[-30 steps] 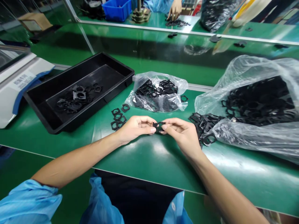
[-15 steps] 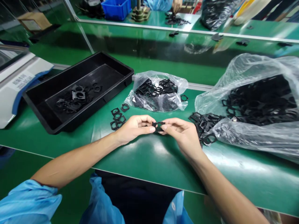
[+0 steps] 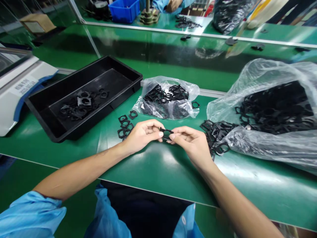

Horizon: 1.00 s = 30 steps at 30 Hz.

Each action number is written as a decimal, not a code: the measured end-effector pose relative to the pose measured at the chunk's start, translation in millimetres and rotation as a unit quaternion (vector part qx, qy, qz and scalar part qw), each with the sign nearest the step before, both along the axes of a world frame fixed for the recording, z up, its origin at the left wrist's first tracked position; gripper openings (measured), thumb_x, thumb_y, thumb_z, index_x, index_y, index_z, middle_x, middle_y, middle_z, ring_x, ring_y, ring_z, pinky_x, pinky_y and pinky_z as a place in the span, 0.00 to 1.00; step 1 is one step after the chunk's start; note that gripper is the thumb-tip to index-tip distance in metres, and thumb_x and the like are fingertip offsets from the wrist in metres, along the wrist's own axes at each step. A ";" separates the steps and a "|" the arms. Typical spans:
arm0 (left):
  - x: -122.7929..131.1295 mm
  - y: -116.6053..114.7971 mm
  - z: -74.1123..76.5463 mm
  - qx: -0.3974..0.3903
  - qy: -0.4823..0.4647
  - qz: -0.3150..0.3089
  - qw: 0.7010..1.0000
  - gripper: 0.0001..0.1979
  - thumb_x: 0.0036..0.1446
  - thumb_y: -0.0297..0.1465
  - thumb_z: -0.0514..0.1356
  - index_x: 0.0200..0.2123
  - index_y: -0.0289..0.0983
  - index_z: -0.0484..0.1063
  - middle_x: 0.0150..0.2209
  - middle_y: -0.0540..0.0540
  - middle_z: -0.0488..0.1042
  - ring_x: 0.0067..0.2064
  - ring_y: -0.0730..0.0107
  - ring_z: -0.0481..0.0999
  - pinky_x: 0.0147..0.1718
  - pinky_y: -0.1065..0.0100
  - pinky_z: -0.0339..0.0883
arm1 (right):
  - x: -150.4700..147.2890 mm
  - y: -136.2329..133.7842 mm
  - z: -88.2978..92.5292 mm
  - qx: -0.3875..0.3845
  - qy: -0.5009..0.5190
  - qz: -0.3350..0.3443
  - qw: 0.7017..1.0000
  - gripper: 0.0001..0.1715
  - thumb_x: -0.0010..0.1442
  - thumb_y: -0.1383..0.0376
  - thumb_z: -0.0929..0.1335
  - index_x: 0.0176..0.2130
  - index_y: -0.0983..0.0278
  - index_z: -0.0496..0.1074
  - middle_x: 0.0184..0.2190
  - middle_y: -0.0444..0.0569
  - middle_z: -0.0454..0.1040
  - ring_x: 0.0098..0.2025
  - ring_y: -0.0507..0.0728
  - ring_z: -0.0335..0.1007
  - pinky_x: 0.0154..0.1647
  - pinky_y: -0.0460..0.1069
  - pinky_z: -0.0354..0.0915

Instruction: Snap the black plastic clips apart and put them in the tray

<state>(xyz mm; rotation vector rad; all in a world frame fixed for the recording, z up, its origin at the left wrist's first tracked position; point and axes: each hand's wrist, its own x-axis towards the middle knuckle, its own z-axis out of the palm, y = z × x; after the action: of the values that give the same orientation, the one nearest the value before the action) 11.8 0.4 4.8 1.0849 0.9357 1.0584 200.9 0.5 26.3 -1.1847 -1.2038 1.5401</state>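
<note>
My left hand and my right hand meet over the green table, each pinching one side of a small black plastic frame with a round hole. The frame is tilted nearly flat between the fingertips. A few loose black frames lie just left of my left hand. More black frames spill from a large clear bag right of my right hand.
A black tray holding several frames sits at the left. A smaller clear bag of frames lies behind my hands. A white machine stands at the far left. Across the far bench are another person's hand and a blue bin.
The frame has turned between my fingertips from face-on to nearly flat, and both hands rose slightly. The other person's hand at the far bench has drawn back.
</note>
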 end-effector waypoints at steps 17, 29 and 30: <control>-0.3 1.8 -5.4 0.006 -0.022 -0.022 0.999 0.12 0.52 0.34 0.71 0.34 0.34 0.73 0.32 0.47 0.80 0.34 0.69 0.82 0.40 0.68 0.75 | 3.7 0.1 -2.3 0.071 -0.003 0.065 0.995 0.18 0.46 0.57 0.81 0.35 0.63 0.80 0.35 0.48 0.78 0.35 0.53 0.75 0.39 0.48 0.76; 0.6 -0.4 -6.7 0.043 0.020 -0.017 0.999 0.12 0.55 0.36 0.69 0.37 0.35 0.74 0.36 0.45 0.80 0.39 0.67 0.80 0.44 0.66 0.73 | 1.8 -6.9 1.4 0.129 -0.045 0.082 0.987 0.16 0.51 0.56 0.78 0.38 0.61 0.82 0.39 0.51 0.76 0.38 0.55 0.75 0.41 0.50 0.77; 0.5 -0.7 -6.9 0.049 0.026 -0.007 0.998 0.12 0.55 0.36 0.69 0.36 0.35 0.74 0.36 0.45 0.79 0.39 0.68 0.80 0.43 0.67 0.73 | 1.7 -6.7 0.6 0.134 -0.056 0.066 0.987 0.15 0.51 0.55 0.78 0.36 0.61 0.82 0.38 0.51 0.77 0.38 0.55 0.75 0.41 0.50 0.77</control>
<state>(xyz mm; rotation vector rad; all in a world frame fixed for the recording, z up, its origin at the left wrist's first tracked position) 12.4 -0.2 -2.1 1.2039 0.9233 1.0783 202.6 -6.2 26.9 -1.0397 -1.5386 1.3673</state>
